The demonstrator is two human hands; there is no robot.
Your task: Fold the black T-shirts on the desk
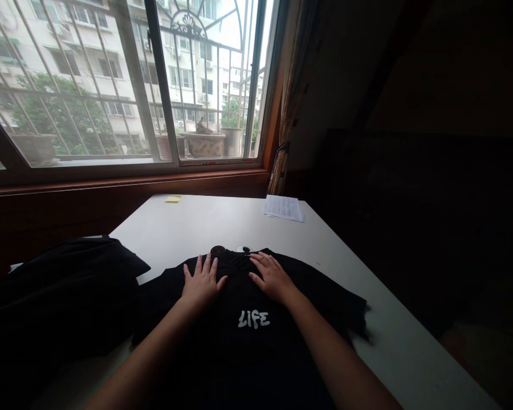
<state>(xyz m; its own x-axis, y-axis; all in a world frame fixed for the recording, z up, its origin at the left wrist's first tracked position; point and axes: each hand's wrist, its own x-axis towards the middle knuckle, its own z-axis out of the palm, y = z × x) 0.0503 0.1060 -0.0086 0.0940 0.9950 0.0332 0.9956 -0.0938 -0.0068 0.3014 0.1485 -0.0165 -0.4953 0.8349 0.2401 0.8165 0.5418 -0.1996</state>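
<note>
A black T-shirt (256,353) lies spread on the white table, with white "LIFE" lettering on it and its collar toward the window. My left hand (202,285) rests flat near the collar, its fingers spread. On the other side of the neck, my right hand (272,278) lies palm down on the cloth with its fingers stretched out. Neither hand grips the shirt. Just beyond the collar show a dark brown round thing (218,249) and a whitish round thing (244,249), both partly covered by the shirt.
A heap of black cloth (64,290) sits at the left, beside the shirt's sleeve. At the far end of the white table (214,219) are a yellow sticky-note pad (173,199) and printed papers (284,208). Behind stand a barred window (162,85) and a curtain (287,108).
</note>
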